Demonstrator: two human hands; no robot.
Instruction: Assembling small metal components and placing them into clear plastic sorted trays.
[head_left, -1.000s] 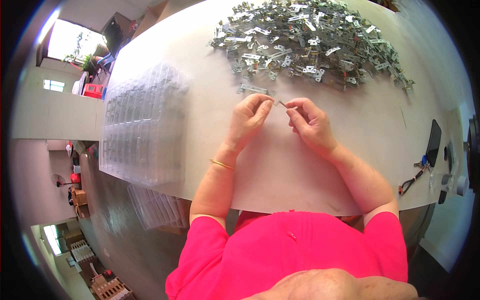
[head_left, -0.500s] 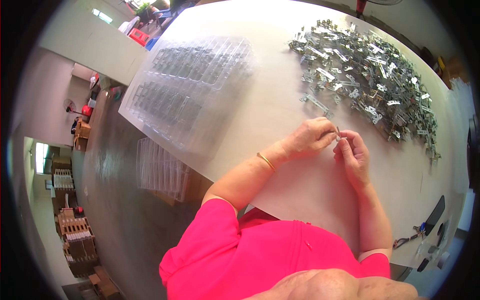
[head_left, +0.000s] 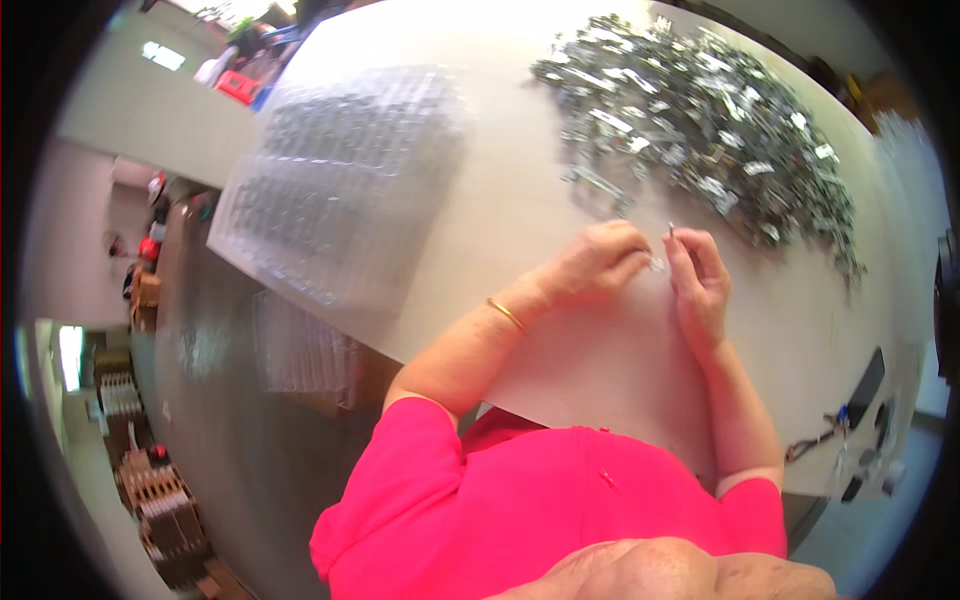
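Observation:
My left hand (head_left: 604, 262), a gold bangle on its wrist, pinches a small shiny metal piece (head_left: 657, 264) at its fingertips. Just to the right, my right hand (head_left: 700, 285) is closed with thumb and forefinger around another small thin metal piece (head_left: 671, 230), whose tip pokes up. A narrow gap separates the two hands above the pale table (head_left: 620, 370). Both pieces are too small and blurred to name more exactly. Beyond the hands spreads a large heap of metal brackets (head_left: 700, 130), with one long bracket (head_left: 598, 183) lying at its near left edge.
Clear plastic trays (head_left: 330, 180) holding metal parts lie on the table's left side. More clear trays (head_left: 305, 345) sit lower, beside the table. Pliers (head_left: 810, 445) and a dark flat object (head_left: 866, 385) lie at the right edge. Cardboard boxes (head_left: 165, 510) stand far left.
My hands have drawn apart from touching, each with a small metal piece at its fingertips. The whole view has shifted slightly, so the table and heap appear further left and up.

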